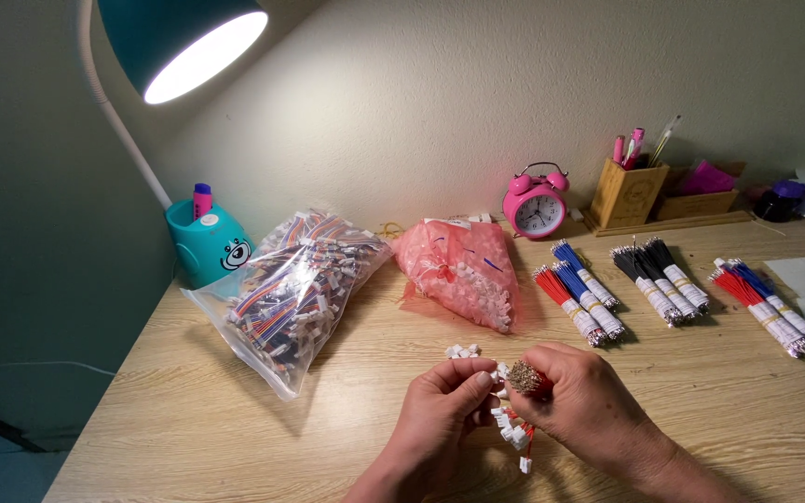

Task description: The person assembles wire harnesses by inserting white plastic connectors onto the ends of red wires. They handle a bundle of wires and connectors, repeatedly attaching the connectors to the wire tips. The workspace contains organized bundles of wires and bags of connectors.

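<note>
A bundle of red wires [527,380], its metal-tipped ends showing as a brushy cluster, sits in the right hand [581,396], whose fingers are curled tightly around it just above the near edge of a pale wooden desk [235,438]. The left hand [444,410] meets it from the side, thumb and forefinger pressed together on a small white connector [497,373] at the wire tips. Below the two hands hang several red wires already fitted with white connectors [512,432]; their exact number cannot be made out. A little heap of loose white connectors [462,351] lies on the desk just beyond the hands. Farther back, one pink plastic bag [463,270] holds more white connectors, and one clear plastic bag [295,293] to its left is stuffed with finished multicoloured wire sets. To the right lie three groups of banded wire bundles: red and blue [578,296], black [661,279], and red and blue again [762,303]. Against the wall stand one pink twin-bell alarm clock [535,203], one wooden pen holder [630,191] with pink pens, and one teal desk lamp [184,42], lit, rising from a teal base [207,244] with a cartoon face.
</note>
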